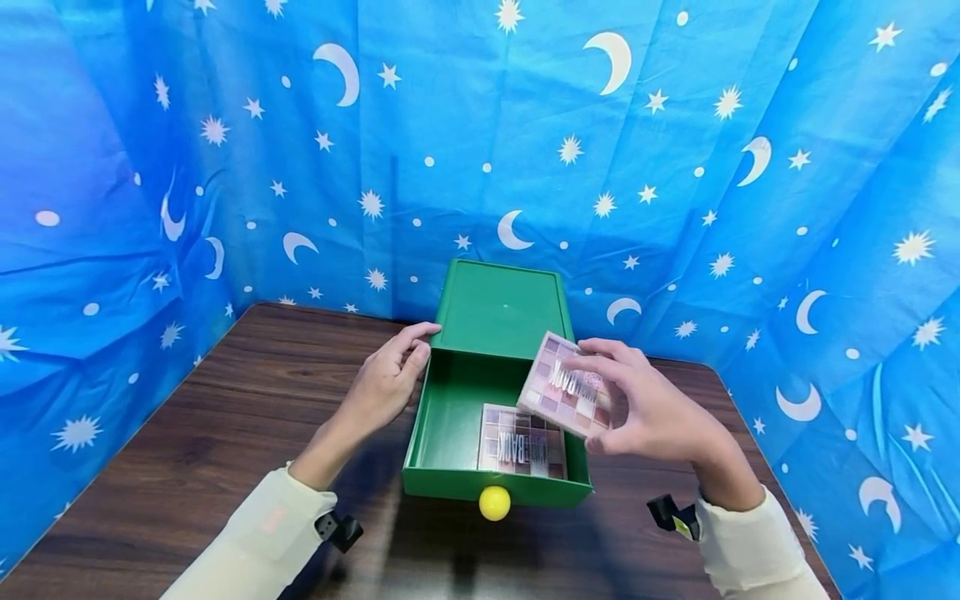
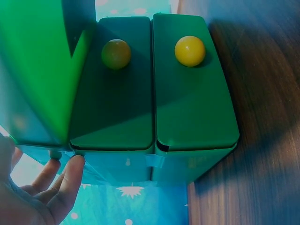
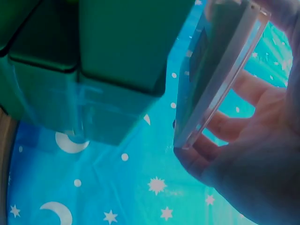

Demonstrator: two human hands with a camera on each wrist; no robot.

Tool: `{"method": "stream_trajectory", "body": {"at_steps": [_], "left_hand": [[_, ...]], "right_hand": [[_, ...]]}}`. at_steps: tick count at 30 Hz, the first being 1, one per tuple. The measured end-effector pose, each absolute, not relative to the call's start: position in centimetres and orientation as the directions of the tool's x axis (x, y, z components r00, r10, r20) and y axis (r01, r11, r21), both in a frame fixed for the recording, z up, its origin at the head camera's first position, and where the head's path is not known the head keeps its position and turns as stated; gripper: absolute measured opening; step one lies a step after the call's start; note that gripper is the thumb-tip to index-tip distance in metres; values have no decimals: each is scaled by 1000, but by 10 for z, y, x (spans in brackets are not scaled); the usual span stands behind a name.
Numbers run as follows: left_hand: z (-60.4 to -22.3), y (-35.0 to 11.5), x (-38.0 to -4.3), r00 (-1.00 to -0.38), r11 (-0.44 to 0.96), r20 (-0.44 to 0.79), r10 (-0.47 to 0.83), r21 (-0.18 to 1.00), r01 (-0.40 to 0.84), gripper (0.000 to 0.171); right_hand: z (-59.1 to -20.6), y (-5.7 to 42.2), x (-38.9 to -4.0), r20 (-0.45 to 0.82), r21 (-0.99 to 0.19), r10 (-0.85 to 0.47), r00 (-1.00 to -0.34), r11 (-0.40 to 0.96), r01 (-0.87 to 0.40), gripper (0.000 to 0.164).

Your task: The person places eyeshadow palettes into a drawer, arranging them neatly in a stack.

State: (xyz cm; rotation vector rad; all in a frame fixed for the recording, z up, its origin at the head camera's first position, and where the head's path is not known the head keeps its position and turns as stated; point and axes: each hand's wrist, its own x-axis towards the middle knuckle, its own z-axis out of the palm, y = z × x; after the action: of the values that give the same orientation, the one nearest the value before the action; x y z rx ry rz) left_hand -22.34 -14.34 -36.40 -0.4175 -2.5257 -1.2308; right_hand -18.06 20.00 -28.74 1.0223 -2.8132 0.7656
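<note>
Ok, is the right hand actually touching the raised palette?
Touching. The head view shows it: the right hand grips the raised palette, thumb at its near edge and a finger over its printed face.

dark brown wood-grain table (image 1: 277,392), pale sheen along the near part. directly on it, toward the far edge: one boxy green plastic stacked drawer unit (image 1: 502,308), upright, round yellow knobs (image 1: 494,503) on fronts, top drawer (image 1: 450,483) pulled out above the wood.

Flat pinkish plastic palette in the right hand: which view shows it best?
Head view: the flat pinkish plastic palette shows its colour grid and white lettering. Right wrist catches mainly its edge; left wrist, none of it.
</note>
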Motion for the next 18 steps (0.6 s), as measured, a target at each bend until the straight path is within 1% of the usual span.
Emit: {"method": "stream_trajectory", "body": {"at_steps": [6,10,18], "left_hand": [[-364,-144,-224,-911,589,393,124,710,386,36],[-364,-143,-224,-910,588,394,125,710,388,36],[-365,-144,-224,-908,589,399,127,706,393,35]], "right_hand": [[-292,187,-181,197,-432,-667,-718,598,-674,71],[-293,180,-182,181,-435,-710,-680,563,-703,72],[-298,176,-183,148,-472,-766,-626,502,-725,74]]}}
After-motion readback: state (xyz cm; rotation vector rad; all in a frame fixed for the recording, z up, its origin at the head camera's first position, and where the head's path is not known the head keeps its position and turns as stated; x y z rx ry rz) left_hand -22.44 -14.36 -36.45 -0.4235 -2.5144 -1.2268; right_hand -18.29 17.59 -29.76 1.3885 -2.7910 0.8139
